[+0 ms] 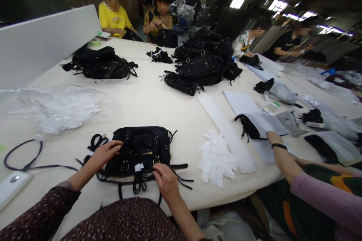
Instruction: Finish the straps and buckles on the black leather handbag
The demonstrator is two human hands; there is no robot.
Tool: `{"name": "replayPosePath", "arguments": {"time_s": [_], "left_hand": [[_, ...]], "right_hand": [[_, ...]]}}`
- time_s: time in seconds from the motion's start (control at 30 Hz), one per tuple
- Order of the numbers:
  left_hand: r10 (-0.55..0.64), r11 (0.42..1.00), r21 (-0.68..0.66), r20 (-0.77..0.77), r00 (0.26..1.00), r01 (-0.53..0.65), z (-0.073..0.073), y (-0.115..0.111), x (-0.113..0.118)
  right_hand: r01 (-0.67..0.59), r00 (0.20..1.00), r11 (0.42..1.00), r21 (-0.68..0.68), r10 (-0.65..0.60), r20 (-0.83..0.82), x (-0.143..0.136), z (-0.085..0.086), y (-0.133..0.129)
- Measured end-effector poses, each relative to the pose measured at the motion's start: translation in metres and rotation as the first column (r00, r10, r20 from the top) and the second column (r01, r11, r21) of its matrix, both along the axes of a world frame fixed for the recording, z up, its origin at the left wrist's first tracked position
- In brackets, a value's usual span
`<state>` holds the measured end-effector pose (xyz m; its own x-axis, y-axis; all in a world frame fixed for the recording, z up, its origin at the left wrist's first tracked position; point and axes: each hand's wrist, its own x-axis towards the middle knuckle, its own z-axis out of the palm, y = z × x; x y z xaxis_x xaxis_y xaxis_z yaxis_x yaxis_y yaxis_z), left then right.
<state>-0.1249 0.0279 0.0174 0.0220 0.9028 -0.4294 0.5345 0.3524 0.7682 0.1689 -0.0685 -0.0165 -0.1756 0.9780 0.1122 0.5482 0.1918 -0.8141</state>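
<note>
A black handbag point(140, 150) with gold-coloured buckles is lying flat on the cream counter point(158, 101), close to its near edge and directly in front of the person. The bag's left end is being touched by the left hand point(103, 154), whose fingers are lying loosely spread on the black fabric without being closed around anything. The lower edge of the bag is being handled by the right hand point(166, 180), with the fingers curled in a pinch at the thin black straps point(181, 179) trailing from the bag; just what is being pinched cannot be told, since the fingertips are turned away. A small white tag point(138, 167) is showing on the front of the bag, between the two hands. A loose black cord point(22, 158) is lying well to the left on the counter, near a white flat object point(13, 186) at the edge. A stack of white cut pieces point(216, 160) is resting just to the right of the bag, beside a long white strip point(226, 131). Crumpled clear plastic point(56, 107) is spread out at the far left. Piles of finished black bags point(202, 62) are being kept farther up the counter. At the right, another person's hand point(274, 137), with a dark wristband, is resting on paper sheets near a black piece.
</note>
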Motion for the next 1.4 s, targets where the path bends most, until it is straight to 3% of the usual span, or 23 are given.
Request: {"name": "replayPosePath", "arguments": {"time_s": [0.13, 0.23, 0.3, 0.43, 0.5, 0.57, 0.63, 0.7, 0.8, 0.9, 1.0, 1.1, 1.4], "left_hand": [[0.017, 0.999, -0.039, 0.004, 1.000, -0.017, -0.024, -0.029, -0.036], [0.017, 0.998, -0.057, -0.007, 1.000, -0.017, -0.033, -0.053, -0.039], [-0.014, 0.997, -0.071, -0.039, 0.999, 0.011, -0.033, -0.062, -0.038], [-0.178, 0.984, 0.003, -0.134, 0.975, 0.180, -0.025, -0.066, -0.039], [-0.285, 0.948, 0.086, -0.189, 0.940, 0.305, -0.022, -0.064, -0.033], [-0.398, 0.887, 0.149, -0.237, 0.886, 0.438, -0.023, -0.062, -0.021], [-0.508, 0.804, 0.184, -0.283, 0.813, 0.566, -0.029, -0.060, -0.004], [-0.590, 0.702, 0.214, -0.360, 0.722, 0.680, -0.039, -0.059, 0.016], [-0.616, 0.570, 0.232, -0.513, 0.597, 0.788, -0.053, -0.056, 0.040], [-0.590, 0.507, 0.221, -0.615, 0.523, 0.833, -0.061, -0.051, 0.051], [-0.581, 0.454, 0.219, -0.662, 0.474, 0.864, -0.062, -0.047, 0.051], [-0.576, 0.415, 0.226, -0.684, 0.447, 0.881, -0.061, -0.046, 0.051], [-0.536, 0.395, 0.211, -0.737, 0.411, 0.894, -0.054, -0.047, 0.067]], "right_hand": [[-0.144, 0.946, 0.990, -0.010, 0.140, 0.294, -0.048, -0.004, 0.009], [-0.164, 0.865, 0.984, -0.068, 0.177, 0.470, -0.075, -0.013, 0.012], [-0.143, 0.858, 0.984, -0.106, 0.177, 0.483, -0.082, -0.018, 0.013], [0.050, 0.980, 0.987, -0.153, -0.019, 0.197, -0.070, -0.010, 0.011], [0.174, 0.983, 0.969, -0.178, -0.183, -0.033, -0.054, 0.001, 0.007], [0.274, 0.913, 0.934, -0.231, -0.328, -0.243, -0.035, 0.012, 0.001], [0.345, 0.792, 0.882, -0.321, -0.457, -0.404, -0.017, 0.021, -0.009], [0.405, 0.648, 0.815, -0.414, -0.575, -0.500, -0.004, 0.026, -0.022], [0.491, 0.470, 0.719, -0.492, -0.694, -0.546, 0.003, 0.026, -0.043], [0.553, 0.370, 0.663, -0.505, -0.738, -0.564, 0.003, 0.023, -0.061], [0.572, 0.328, 0.643, -0.510, -0.749, -0.575, 0.001, 0.020, -0.074], [0.570, 0.321, 0.642, -0.512, -0.748, -0.581, 0.001, 0.019, -0.081], [0.560, 0.352, 0.665, -0.495, -0.731, -0.584, -0.006, 0.026, -0.083]]}}
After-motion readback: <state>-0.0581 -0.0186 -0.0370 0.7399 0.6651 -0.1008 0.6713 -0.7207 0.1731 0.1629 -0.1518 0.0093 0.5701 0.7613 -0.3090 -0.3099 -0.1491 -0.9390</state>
